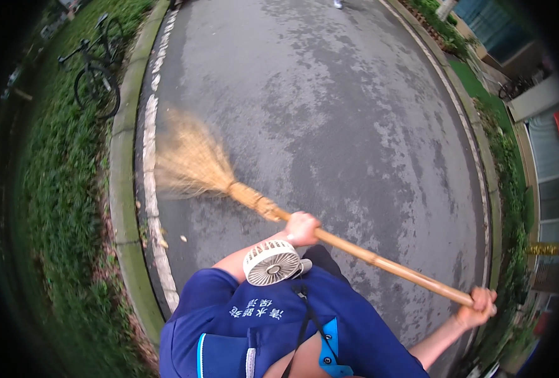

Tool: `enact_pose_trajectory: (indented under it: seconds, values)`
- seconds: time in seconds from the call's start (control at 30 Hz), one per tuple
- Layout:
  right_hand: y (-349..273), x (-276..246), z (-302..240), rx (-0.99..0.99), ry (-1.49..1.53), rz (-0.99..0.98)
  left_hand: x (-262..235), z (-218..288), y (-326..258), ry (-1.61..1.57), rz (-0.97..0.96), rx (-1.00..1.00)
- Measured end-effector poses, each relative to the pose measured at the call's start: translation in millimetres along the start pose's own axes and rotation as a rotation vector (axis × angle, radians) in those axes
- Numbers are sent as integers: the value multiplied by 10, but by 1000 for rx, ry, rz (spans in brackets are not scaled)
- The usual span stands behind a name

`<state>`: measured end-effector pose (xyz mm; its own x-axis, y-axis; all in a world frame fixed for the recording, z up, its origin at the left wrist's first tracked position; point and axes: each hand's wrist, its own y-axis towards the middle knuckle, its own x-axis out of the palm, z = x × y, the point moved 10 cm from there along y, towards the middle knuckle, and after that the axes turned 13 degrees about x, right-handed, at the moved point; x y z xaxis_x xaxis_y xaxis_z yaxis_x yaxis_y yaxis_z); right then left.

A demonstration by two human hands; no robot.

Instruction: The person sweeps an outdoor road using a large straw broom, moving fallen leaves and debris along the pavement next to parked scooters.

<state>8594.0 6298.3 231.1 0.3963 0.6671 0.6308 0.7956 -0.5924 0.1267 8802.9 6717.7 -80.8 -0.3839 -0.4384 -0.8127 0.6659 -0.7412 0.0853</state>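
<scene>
A long straw broom with a bamboo handle (pixel 386 264) lies slantwise across my front. My left hand (pixel 302 228) is wrapped round the handle just above the bound straw neck. Near the handle's far end, at the lower right, my right hand (pixel 478 307) is closed round it. The broom's fanned bristles (pixel 194 157) are over the road at the left, close to the white edge line, and their tips are blurred. A small white fan (pixel 273 261) hangs on a dark cord at my chest, beside my left forearm.
Grey, patchy asphalt road (pixel 330 94) runs ahead. On the left a stone kerb (pixel 123 145) borders green plants, where a bicycle (pixel 96 75) stands. A few leaves (pixel 183 239) lie near the white line (pixel 151 157). Someone's foot (pixel 338 4) shows far ahead.
</scene>
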Motion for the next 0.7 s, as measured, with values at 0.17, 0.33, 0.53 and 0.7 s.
enact_pose_trajectory:
  seconds: [0.17,0.33,0.53,0.7]
  values:
    - [-114,952,-645,-395,-285,101,-473,71,2074,-104,-19,475]
    - [1064,1807,911,-609,-514,155,-471,-1192,3916,-171,-56,482]
    - [3898,2213,3047,-164,-260,222,-816,-3896,3877,-51,-104,-20]
    - [5293,3165,5543,489,-83,33,-1529,-5872,2754,16,-393,-640]
